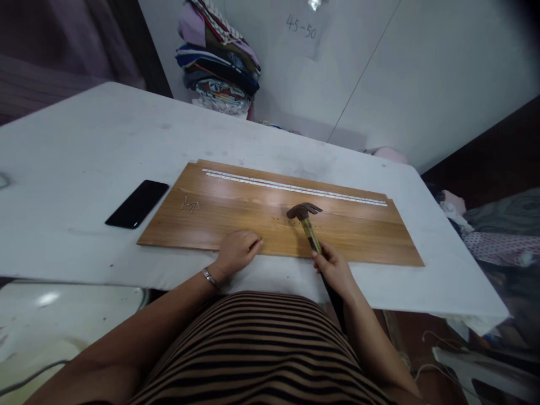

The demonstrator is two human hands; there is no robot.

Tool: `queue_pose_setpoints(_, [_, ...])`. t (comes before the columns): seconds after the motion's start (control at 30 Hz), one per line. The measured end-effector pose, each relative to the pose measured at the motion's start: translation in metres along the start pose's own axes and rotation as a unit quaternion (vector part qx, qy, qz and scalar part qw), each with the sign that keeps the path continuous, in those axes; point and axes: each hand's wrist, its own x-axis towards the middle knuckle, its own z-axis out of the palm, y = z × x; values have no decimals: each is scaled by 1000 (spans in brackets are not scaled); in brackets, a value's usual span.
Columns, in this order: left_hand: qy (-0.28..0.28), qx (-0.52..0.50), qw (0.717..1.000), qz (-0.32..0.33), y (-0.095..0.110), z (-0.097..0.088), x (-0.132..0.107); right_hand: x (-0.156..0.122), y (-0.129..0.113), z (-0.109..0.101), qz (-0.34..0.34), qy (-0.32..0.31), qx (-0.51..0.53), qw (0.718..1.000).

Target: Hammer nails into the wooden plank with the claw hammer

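My right hand [333, 268] grips a claw hammer [310, 232] by its yellow and black handle. The rusty-looking head is over the middle of a brown wooden board [363, 230], near a row of small dark marks or holes. Whether the head touches the wood I cannot tell. At the board's near edge rests my left hand [237, 250], fingers curled closed; anything inside them is hidden. Several nails [189, 205] lie loose at the board's left end. Along the far side run two white strips with markings, like measuring tape [295, 187].
A black phone [137, 204] lies left of the board on the white-covered table [101, 146]. Folded clothes [219, 56] are stacked beyond the far edge, against a pale wall. A white stool or seat [67, 315] stands below at left; fabric piles [502, 247] are at right.
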Motion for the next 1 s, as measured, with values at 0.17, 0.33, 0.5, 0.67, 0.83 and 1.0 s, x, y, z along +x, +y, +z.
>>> queue_pose_setpoints(0.17, [-9,8,1000,-6,0,0,1,2,-4,-1,-5,11,5,1000])
queue_pose_setpoints(0.33, [-5,4,1000,-4,0,0,1,3,-4,0,-6,6,8,1000])
queue_pose_setpoints(0.5, [-6,-7,1000,-1,0,0,1,2,1,2,-5,2,4,1000])
queue_pose_setpoints(0.67, [-7,3,1000,-1,-1,0,1,0,2,2,-2,1,-1,1000])
queue_pose_setpoints(0.83, [-16,12,1000,-8,0,-1,2,0,-3,-1,-5,4,-3,1000])
queue_pose_setpoints(1.0, [-11,2,1000,-9,1,-1,2,4,-5,-2,-15,2,3,1000])
